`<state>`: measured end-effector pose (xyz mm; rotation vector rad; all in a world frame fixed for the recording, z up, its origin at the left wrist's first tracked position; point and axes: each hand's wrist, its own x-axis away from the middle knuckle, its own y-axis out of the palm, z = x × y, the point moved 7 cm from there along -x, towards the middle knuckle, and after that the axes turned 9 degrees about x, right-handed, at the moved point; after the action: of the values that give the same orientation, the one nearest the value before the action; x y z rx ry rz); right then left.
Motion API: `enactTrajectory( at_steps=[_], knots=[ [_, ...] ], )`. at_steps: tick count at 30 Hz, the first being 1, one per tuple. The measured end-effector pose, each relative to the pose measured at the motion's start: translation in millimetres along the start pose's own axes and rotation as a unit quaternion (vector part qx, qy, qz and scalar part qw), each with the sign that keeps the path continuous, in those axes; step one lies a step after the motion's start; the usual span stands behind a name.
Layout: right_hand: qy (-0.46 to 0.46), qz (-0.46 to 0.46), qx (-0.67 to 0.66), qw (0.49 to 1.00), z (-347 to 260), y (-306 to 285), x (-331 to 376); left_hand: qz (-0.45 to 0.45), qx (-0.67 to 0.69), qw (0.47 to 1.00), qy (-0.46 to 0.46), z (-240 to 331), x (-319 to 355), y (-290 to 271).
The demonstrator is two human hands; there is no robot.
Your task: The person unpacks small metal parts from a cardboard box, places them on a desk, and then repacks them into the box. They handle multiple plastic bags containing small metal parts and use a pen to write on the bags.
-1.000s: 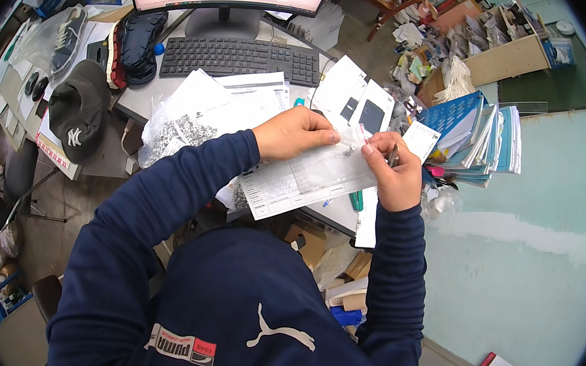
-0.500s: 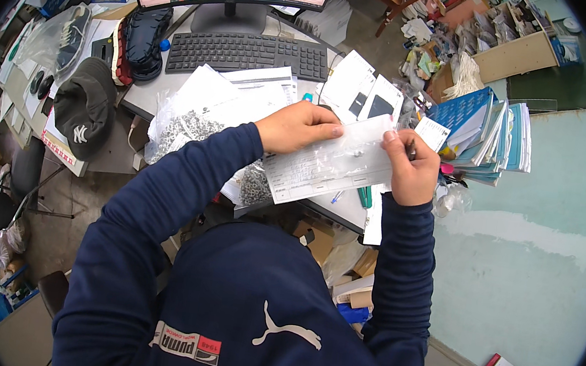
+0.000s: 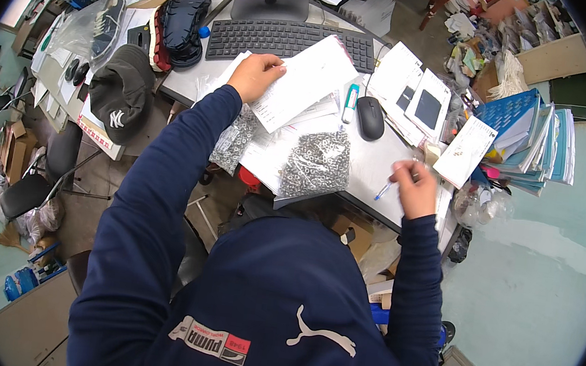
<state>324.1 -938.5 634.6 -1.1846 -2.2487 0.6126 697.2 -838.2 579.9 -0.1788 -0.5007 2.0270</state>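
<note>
White sheet held at its left edge by left hand, slanted over papers and part of keyboard. Right hand raised near desk's right edge, fingers curled in narrowly; whether anything is gripped cannot be told. Blue-tipped pen seen just beside right fingertips; contact cannot be told. Clear bag of small metal parts set below sheet, near desk's front edge. Black mouse and green-and-white tube placed between sheet and stacked papers.
</note>
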Motion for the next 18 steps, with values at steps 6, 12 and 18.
enactTrajectory(
  at_steps=[6,12,18],
  knots=[
    [0.055,-0.125,0.005,0.991,37.5,76.8,8.2,0.042,-0.07,0.997,0.017,-21.6,-5.5,-20.5],
    [-0.012,0.005,0.053,0.999,41.8,104.8,-55.7,0.086,-0.136,0.987,-0.007,-27.4,7.9,-33.8],
    [0.091,-0.096,0.061,0.989,55.3,133.9,-93.1,0.242,0.008,0.955,0.17,23.0,57.8,-43.7]
  ],
)
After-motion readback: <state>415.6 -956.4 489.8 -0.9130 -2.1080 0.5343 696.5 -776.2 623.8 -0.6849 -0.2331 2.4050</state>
